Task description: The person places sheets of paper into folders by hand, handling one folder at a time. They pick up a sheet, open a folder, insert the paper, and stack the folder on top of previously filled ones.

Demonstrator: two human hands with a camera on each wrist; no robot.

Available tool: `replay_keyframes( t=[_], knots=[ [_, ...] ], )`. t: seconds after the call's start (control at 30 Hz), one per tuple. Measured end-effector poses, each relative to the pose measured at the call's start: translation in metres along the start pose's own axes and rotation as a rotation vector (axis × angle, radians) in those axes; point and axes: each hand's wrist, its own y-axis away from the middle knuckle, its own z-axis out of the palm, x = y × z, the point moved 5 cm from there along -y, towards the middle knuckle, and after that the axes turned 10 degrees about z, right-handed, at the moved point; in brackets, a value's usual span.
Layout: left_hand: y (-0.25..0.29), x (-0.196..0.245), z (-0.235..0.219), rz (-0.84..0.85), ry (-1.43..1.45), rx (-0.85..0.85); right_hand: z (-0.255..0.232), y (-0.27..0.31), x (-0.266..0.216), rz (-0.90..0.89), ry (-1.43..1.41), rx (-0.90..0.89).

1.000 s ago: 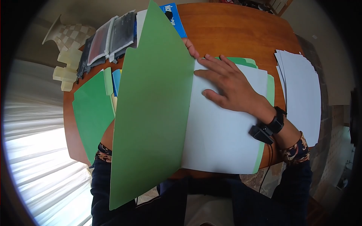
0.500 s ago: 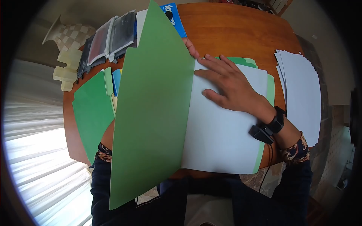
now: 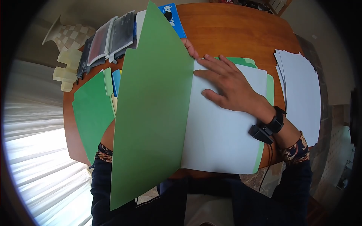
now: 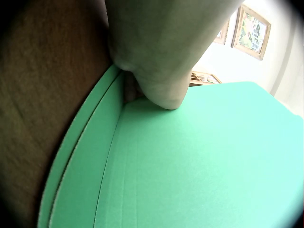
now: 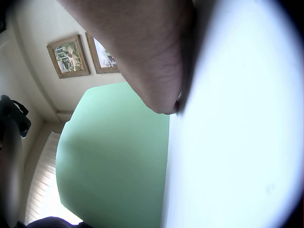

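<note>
A light green file folder [image 3: 152, 109] lies open, its left cover standing tilted up and its right side topped by white paper [image 3: 222, 139]. My right hand [image 3: 230, 84] rests on that paper with spread fingers, fingertips right at the fold. Most of my left hand [image 3: 189, 48] is hidden behind the raised cover; only some fingers show past its edge near the top of the fold. In the left wrist view, the left hand [image 4: 152, 61] is against the outside of the green cover [image 4: 190, 156], by the stacked folder edges. The right wrist view shows the right hand [image 5: 147, 61] flat along the paper.
More green folders [image 3: 239, 61] lie beneath the open one. A stack of white sheets [image 3: 299, 98] is at the right table edge. Another green folder [image 3: 92, 105] lies left, with clear zip pouches [image 3: 111, 37], a blue book [image 3: 175, 19] and a checkered vase [image 3: 75, 34] beyond.
</note>
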Motion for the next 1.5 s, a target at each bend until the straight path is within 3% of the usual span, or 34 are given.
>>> replay_keyframes(
  t=[0.2, 0.3, 0.4, 0.53, 0.6, 0.67, 0.77, 1.07, 1.3, 1.5],
  knots=[
    [0.001, 0.001, 0.001, -0.017, 0.025, 0.011, 0.000, 0.000, 0.000, -0.001, -0.002, 0.002],
    [0.000, 0.007, 0.004, -0.005, 0.011, -0.061, 0.000, 0.000, 0.002, 0.009, -0.020, 0.003],
    [0.000, 0.001, 0.002, 0.101, 0.040, -0.033, -0.011, 0.000, 0.003, 0.022, -0.080, 0.008],
    [0.005, 0.000, -0.005, 0.243, 0.104, -0.012, -0.037, -0.010, 0.009, 0.019, -0.089, 0.145],
    [0.002, 0.001, -0.007, 0.287, 0.181, -0.093, -0.052, -0.013, 0.021, 0.084, -0.120, 0.286],
    [0.000, -0.002, -0.010, 0.321, 0.221, -0.136, -0.067, -0.014, 0.021, 0.023, -0.064, 0.372],
    [0.000, -0.002, -0.015, 0.350, 0.291, -0.194, -0.073, -0.015, 0.036, 0.368, -0.168, 0.237],
    [0.007, -0.003, -0.016, 0.410, 0.351, -0.142, -0.062, -0.016, 0.046, 0.433, -0.197, 0.062],
    [0.017, 0.004, -0.013, 0.442, 0.322, -0.076, -0.062, -0.015, 0.054, 0.437, -0.063, 0.077],
    [0.016, 0.003, -0.014, 0.452, 0.330, -0.105, -0.060, -0.014, 0.065, 0.564, -0.133, 0.016]
  ],
)
